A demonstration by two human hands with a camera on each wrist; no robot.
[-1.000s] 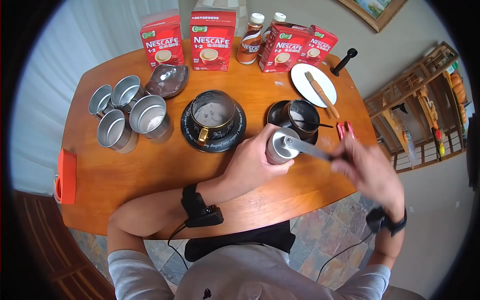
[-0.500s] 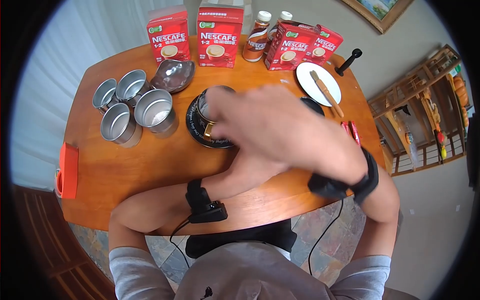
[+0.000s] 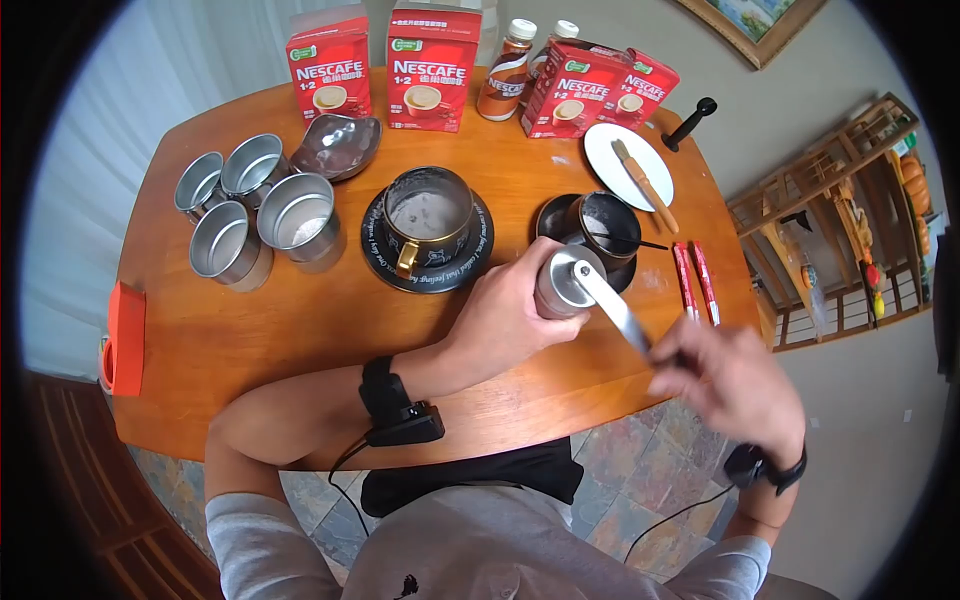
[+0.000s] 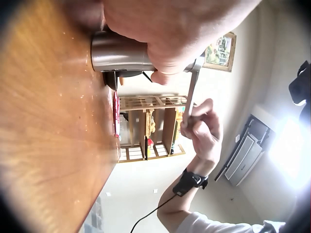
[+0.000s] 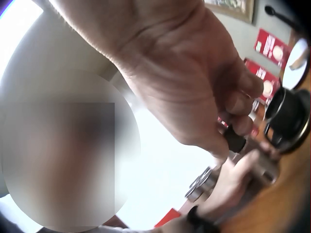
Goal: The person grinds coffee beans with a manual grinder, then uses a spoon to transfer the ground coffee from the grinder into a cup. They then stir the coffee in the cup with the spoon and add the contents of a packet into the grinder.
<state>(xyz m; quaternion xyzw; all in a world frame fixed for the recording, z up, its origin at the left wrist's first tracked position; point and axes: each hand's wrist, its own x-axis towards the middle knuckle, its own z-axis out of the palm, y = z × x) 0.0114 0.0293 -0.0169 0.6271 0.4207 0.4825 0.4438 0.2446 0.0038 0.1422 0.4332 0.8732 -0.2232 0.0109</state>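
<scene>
My left hand (image 3: 505, 312) grips the silver body of a hand coffee grinder (image 3: 568, 285) near the table's front edge. In the left wrist view the grinder (image 4: 119, 52) stands with its base at the tabletop. From its lid a metal crank arm (image 3: 622, 318) points toward the front right. My right hand (image 3: 730, 382), slightly blurred, curls its fingers round the crank's dark knob (image 5: 235, 140). Just behind the grinder sits a black cup (image 3: 607, 222) on a dark saucer, with a thin black stick across it. A gold-handled black cup (image 3: 430, 210) holding greyish contents stands left of that.
Several metal cups (image 3: 230, 245) and a dark dish (image 3: 338, 148) stand at left. Red Nescafe boxes (image 3: 428, 75) and bottles (image 3: 505, 75) line the back. A white plate (image 3: 600, 150) bears a brush (image 3: 645, 185). Red sachets (image 3: 685, 280) lie at right; an orange object (image 3: 127, 335) stands far left.
My right hand has swept the crank leftward across the grinder, then back round to the right and nearer my body. The left hand keeps its grip on the grinder.
</scene>
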